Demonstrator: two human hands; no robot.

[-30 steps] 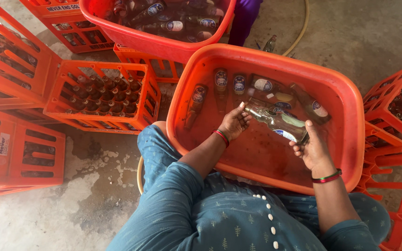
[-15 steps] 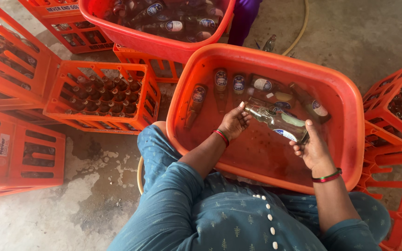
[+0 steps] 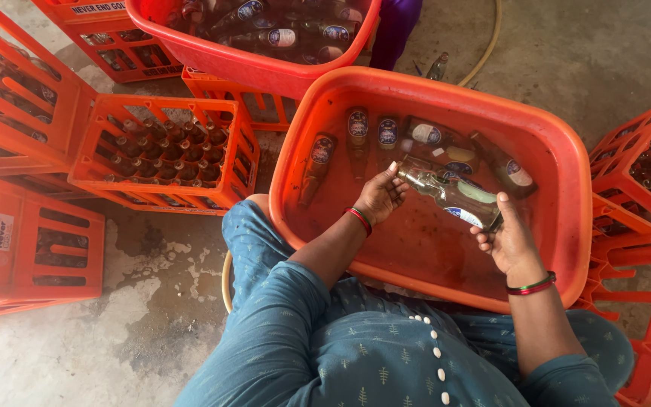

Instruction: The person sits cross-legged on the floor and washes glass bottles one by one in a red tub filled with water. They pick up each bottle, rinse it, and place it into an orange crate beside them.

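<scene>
clear glass bottle [image 3: 452, 196] held over orange tub [image 3: 559, 162]
lies nearly level, neck toward upper left, base at lower right; blue-and-white label partly showing, glass wet; sits above the tub's shallow water near centre.

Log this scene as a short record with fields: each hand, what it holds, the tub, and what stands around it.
left hand: at the neck end of a clear bottle, fingers on it
right hand: grips the bottle's base end
bottle: held tilted over the water, label partly on
tub: orange, holds water and several dark bottles lying submerged
crate: orange, left of the tub, filled with upright bottles
second tub: red, behind, holds more bottles
hose: on the floor behind the tub
</scene>
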